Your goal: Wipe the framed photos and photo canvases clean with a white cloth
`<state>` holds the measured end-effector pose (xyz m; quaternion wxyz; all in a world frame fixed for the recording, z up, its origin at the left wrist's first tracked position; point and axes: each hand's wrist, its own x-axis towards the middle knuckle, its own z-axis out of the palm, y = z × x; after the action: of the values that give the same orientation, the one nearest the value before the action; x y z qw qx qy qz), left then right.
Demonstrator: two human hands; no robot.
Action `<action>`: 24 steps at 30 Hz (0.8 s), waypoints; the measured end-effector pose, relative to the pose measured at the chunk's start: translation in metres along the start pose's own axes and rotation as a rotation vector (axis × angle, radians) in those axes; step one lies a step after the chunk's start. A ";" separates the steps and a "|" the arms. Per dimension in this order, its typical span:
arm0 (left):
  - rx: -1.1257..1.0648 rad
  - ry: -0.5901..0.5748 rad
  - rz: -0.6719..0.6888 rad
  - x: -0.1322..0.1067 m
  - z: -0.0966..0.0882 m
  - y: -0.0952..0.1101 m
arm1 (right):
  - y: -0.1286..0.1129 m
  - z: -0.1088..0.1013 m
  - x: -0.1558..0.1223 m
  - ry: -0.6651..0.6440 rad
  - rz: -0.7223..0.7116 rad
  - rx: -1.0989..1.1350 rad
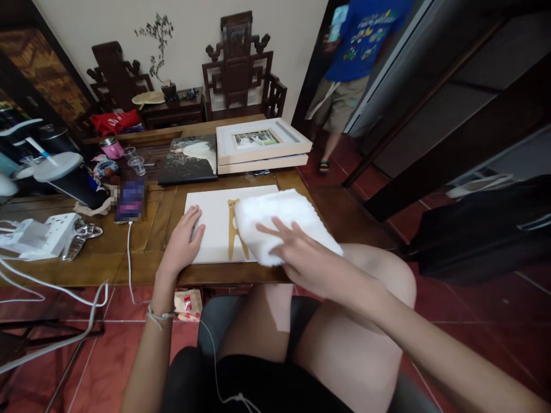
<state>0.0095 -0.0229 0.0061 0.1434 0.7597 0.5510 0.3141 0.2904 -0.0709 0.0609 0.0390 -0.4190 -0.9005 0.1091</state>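
Observation:
A flat white board lies near the front edge of the wooden table, with a gold-coloured, A-shaped stand piece on its face. My left hand rests flat on the board's left side, fingers stretched out and holding nothing. A fluffy white cloth covers the board's right part and reaches past its right edge. Over the cloth is my right hand, fingers spread and pressed into the pile, gripping it from above. What lies beneath the cloth is hidden.
Behind the board are stacked white picture frames and a dark photo panel. To the left stand a lidded black tumbler, a phone on a cable, and a power strip. A person in a blue shirt stands at back right.

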 end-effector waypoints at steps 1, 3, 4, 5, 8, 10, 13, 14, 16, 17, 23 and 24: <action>-0.002 0.000 0.001 0.000 0.000 0.000 | 0.004 -0.001 0.019 0.003 0.047 -0.028; -0.006 0.003 0.002 0.000 -0.001 0.000 | 0.011 -0.001 0.056 0.037 0.135 -0.071; -0.008 0.006 0.001 0.000 -0.001 0.001 | 0.012 -0.001 0.073 0.064 0.171 -0.079; -0.009 0.008 -0.001 0.000 -0.001 0.001 | 0.012 0.000 0.088 0.092 0.200 -0.079; -0.006 0.006 -0.007 0.000 -0.002 0.002 | 0.004 0.006 0.107 0.149 0.217 -0.065; -0.004 0.001 -0.007 0.000 -0.002 0.002 | -0.008 0.012 0.098 0.137 0.153 -0.056; 0.004 -0.002 -0.003 0.000 -0.001 0.002 | -0.028 0.021 0.059 0.131 -0.019 -0.008; 0.007 -0.005 0.000 0.000 -0.001 0.002 | -0.034 0.022 0.043 0.136 -0.081 0.021; 0.008 -0.014 0.002 0.000 -0.002 0.001 | -0.043 0.019 0.013 0.125 -0.189 0.085; 0.006 -0.018 0.002 0.000 -0.002 0.001 | -0.046 0.016 0.002 0.102 -0.226 0.116; 0.003 -0.016 0.013 0.000 -0.002 0.000 | -0.019 -0.004 0.008 0.009 -0.242 0.204; 0.001 -0.013 0.013 0.000 -0.001 0.000 | -0.010 -0.004 0.020 0.029 -0.219 0.197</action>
<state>0.0088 -0.0229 0.0074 0.1446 0.7652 0.5454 0.3099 0.2707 -0.0610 0.0667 0.1046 -0.3141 -0.9250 0.1863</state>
